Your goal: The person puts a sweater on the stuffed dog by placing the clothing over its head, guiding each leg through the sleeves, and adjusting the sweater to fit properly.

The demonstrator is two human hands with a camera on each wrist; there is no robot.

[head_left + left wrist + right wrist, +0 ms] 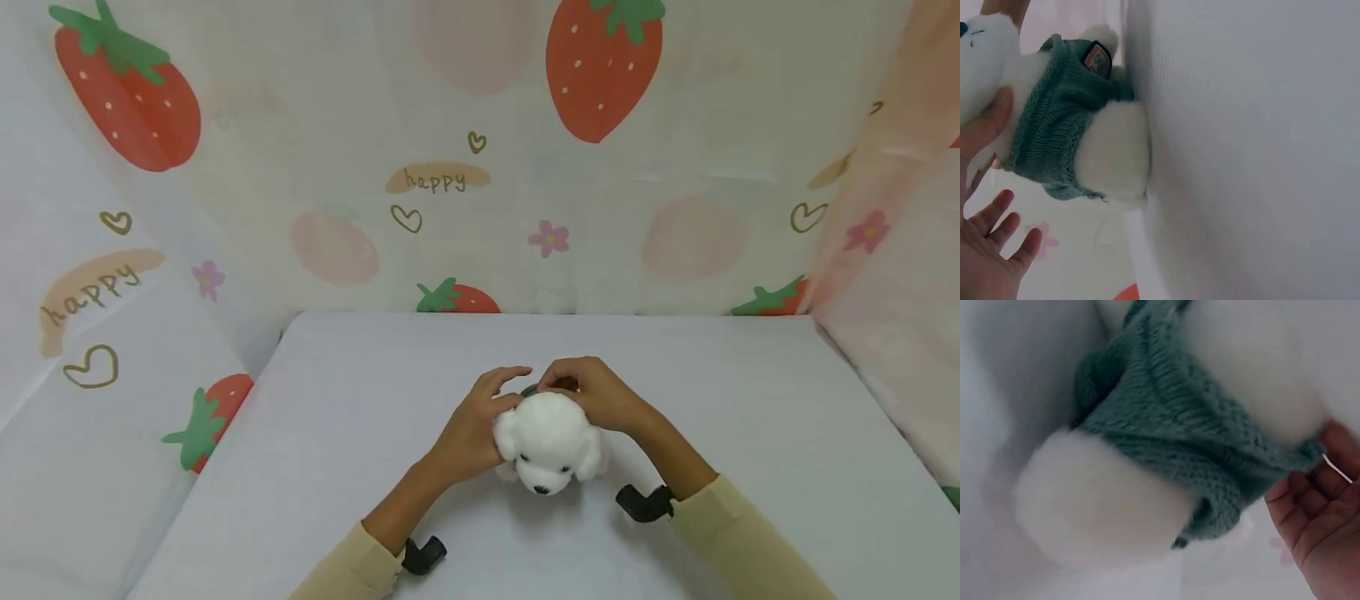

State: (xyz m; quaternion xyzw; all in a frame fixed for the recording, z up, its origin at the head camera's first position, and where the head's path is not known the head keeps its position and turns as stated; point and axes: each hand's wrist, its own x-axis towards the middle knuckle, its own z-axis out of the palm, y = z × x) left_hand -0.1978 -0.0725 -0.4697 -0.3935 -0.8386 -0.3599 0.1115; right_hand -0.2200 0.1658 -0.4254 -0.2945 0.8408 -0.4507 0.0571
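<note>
A white plush dog point(551, 446) with floppy ears and a black nose stands on the table, facing me. It wears a green knitted sweater point(1054, 134) with a dark-edged patch near the tail. My left hand point(474, 429) holds the dog at the side of its head and neck, with the thumb against the white plush and several fingers spread away. Behind the head, my right hand point(603, 396) pinches an edge of the sweater; in the right wrist view that edge is drawn out to the fingers point(1338, 447), beside a thin white strand point(1337, 469).
A white cloth covers the table point(360, 358). Around it hang pale curtains point(600, 200) printed with strawberries, hearts and flowers. Black wrist mounts point(643, 503) stick out from both sleeves, low over the table.
</note>
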